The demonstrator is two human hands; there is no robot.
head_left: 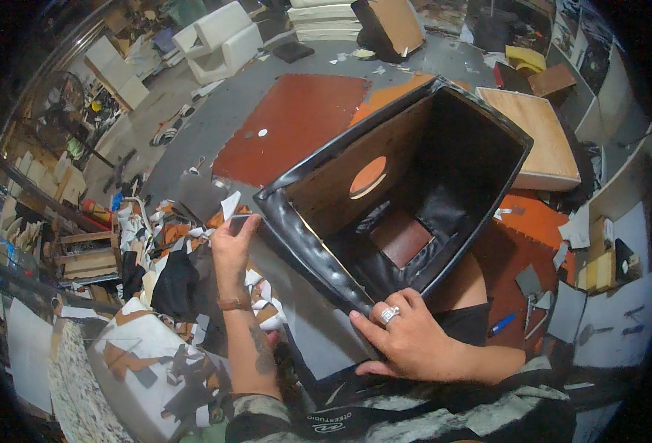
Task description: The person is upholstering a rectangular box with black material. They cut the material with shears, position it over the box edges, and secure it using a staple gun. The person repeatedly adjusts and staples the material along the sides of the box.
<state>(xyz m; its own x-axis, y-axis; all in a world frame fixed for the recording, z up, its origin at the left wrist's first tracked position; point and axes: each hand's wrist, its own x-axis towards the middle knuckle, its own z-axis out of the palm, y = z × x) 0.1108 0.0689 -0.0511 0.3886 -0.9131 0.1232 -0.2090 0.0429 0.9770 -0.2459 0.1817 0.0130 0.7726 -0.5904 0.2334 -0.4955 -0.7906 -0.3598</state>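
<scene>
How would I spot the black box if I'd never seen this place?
Find the big reddish-brown mat, upper middle. Just below and right of it, the black box opens toward you, the right hand at its near edge. Unlike the pale wooden panel beyond it, it's shiny black outside, with a round hole in its brown inner wall.

A shiny black box is tilted, with its open side facing up. A round hole is cut in one brown wall.
</scene>
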